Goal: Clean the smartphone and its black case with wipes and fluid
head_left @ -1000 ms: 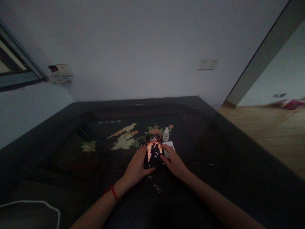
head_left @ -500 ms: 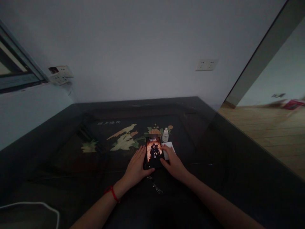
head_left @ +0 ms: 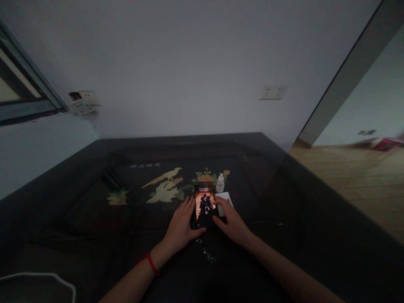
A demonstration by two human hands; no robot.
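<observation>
Head view: little has changed; left hand (head_left: 181, 227) and right hand (head_left: 230, 221) stay spread flat against either side of the lit phone (head_left: 204, 204), gripping nothing

A home room: lacquered table (head_left: 252, 168), wall sockets (head_left: 273, 91), wooden floor (head_left: 356, 176).

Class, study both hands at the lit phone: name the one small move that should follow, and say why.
Probably the right hand pinches up the white pad that its fingertips rest on, while the left hand steadies the phone. Both hands lie flat, gripping nothing, and a small bottle stands just behind.
</observation>
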